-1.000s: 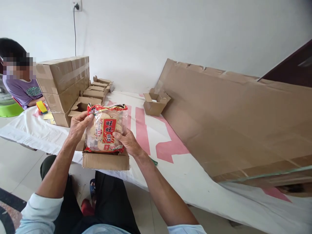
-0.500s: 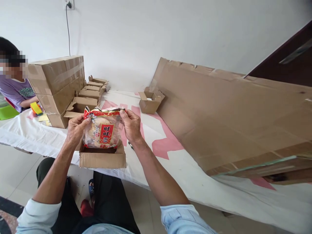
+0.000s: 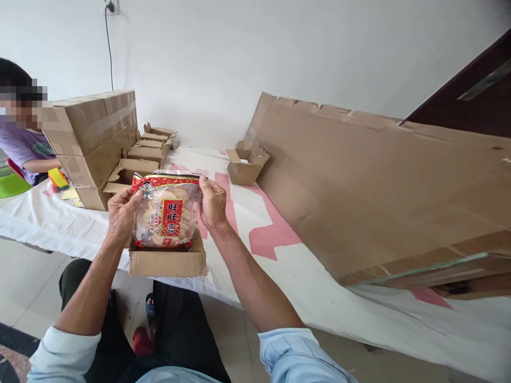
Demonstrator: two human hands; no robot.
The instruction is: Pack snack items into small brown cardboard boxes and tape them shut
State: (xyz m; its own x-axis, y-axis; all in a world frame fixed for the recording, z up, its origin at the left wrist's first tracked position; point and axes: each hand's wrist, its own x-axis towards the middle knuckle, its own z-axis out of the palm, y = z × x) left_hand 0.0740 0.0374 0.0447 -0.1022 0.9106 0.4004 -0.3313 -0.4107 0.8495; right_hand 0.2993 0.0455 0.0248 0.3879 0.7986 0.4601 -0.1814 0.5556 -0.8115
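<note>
A clear and red bag of rice crackers (image 3: 170, 213) is stretched between both of my hands. My left hand (image 3: 123, 211) pinches its upper left edge, thumb in front. At the upper right corner, my right hand (image 3: 212, 203) grips the bag the same way. The round pale crackers show through the plastic. Directly below and behind the bag stands an open cardboard box (image 3: 167, 264) at the table's near edge. The bag's lower edge overlaps the box opening; how far it reaches inside I cannot tell.
Several open boxes (image 3: 146, 151) line up beside stacked taped cartons (image 3: 90, 143) on the left. A small open box (image 3: 246, 169) stands near a large leaning cardboard sheet (image 3: 359, 186). A white cloth covers the table (image 3: 295, 287). Another person (image 3: 24, 138) sits behind the cartons.
The bag's upper edge has been lifted slightly and spread flatter, so its front faces me more fully. Both hands keep their hold. The boxes stay put.
</note>
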